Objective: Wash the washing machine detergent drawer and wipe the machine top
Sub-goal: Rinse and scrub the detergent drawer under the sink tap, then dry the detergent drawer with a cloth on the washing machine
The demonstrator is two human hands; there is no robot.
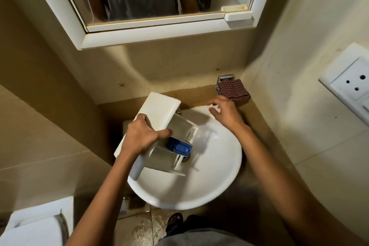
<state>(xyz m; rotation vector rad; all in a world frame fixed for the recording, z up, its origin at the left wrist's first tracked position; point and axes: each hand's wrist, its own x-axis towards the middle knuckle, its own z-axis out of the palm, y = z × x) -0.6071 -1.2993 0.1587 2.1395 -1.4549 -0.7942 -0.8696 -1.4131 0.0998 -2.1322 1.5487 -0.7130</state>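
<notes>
The white detergent drawer [159, 114], with a blue insert [180, 147] in one compartment, lies tilted over the white round sink [199, 185]. My left hand [143, 136] grips the drawer by its front panel, thumb curled over the edge. My right hand [223, 111] is at the sink's back rim, fingers curled round a small white thing [215, 109], possibly the tap handle. The drawer's far end reaches above the drain. The washing machine is not in view.
A red checked cloth [233, 90] lies on the ledge at the back right, next to a metal holder [224, 79]. A mirror cabinet [159, 16] hangs above. A wall socket [351, 84] is at right, a toilet [36, 225] at lower left.
</notes>
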